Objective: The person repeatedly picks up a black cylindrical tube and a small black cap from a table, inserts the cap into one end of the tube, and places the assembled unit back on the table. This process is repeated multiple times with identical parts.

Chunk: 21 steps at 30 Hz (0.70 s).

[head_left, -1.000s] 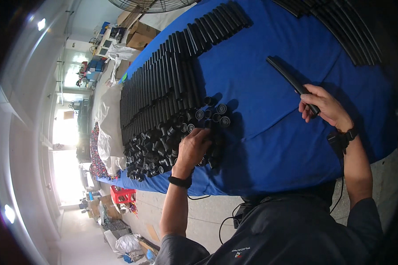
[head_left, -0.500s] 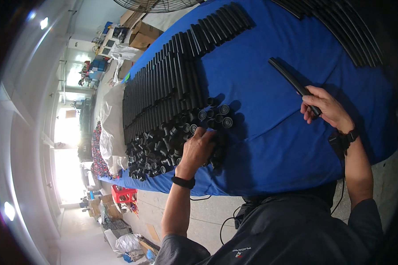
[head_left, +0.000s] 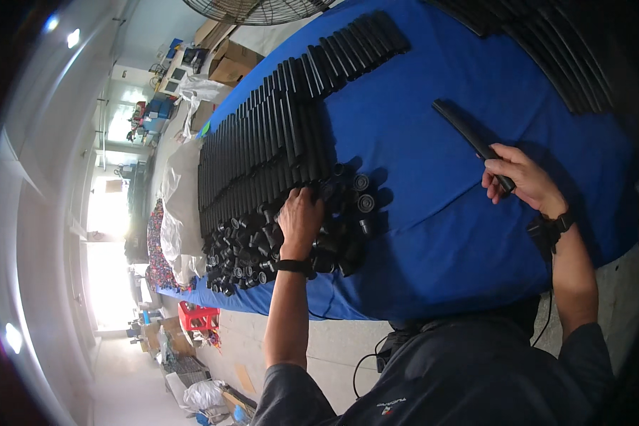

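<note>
My right hand [head_left: 520,177] is wrapped round the lower end of a black tube [head_left: 461,128], which slants up and to the left over the blue cloth. My left hand [head_left: 302,219] is among a heap of small black round fittings [head_left: 245,245], next to the lower ends of stacked black tubes [head_left: 255,142]. Its fingers are curled down with the tips close together. Whatever is under them is hidden. A few loose fittings [head_left: 363,204] sit on the cloth just right of the heap.
More long black tubes [head_left: 561,57] lie at the far right of the blue-covered table [head_left: 433,255]. A row of tubes [head_left: 362,46] runs along the far side. Beyond the table are a wire fan [head_left: 252,8], a cardboard box [head_left: 233,60], white plastic sheeting [head_left: 181,206] and a red stool [head_left: 197,316].
My left hand has moved left and slightly up, deeper over the heap. Some loose fittings at its right edge have shifted. My right hand keeps the tube in nearly the same place.
</note>
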Each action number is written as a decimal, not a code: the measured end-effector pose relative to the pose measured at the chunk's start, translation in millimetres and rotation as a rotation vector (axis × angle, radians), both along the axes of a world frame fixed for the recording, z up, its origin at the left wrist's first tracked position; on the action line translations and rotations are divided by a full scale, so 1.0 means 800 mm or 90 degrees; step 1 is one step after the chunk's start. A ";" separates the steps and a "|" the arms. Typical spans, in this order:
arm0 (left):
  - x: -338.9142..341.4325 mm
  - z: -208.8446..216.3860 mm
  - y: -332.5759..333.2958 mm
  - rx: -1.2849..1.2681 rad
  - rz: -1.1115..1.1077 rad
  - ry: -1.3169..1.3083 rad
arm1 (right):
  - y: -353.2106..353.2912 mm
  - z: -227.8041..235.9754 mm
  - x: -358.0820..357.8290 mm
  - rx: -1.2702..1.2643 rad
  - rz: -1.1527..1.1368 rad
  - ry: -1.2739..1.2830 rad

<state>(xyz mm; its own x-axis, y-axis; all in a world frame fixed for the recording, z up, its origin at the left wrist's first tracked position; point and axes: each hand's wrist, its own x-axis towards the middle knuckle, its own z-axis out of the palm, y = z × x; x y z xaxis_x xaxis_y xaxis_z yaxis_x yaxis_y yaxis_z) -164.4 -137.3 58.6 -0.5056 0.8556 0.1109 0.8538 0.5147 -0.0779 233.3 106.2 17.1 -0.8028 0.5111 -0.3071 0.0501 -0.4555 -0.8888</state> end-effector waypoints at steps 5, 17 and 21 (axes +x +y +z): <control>0.007 0.000 0.006 0.002 0.039 0.002 | 0.001 0.001 0.000 0.016 -0.001 -0.010; -0.009 -0.011 -0.008 0.109 -0.022 -0.093 | -0.002 0.007 -0.001 0.007 -0.004 -0.009; -0.007 -0.012 -0.006 0.139 -0.046 -0.061 | 0.000 0.003 0.000 0.018 -0.001 -0.005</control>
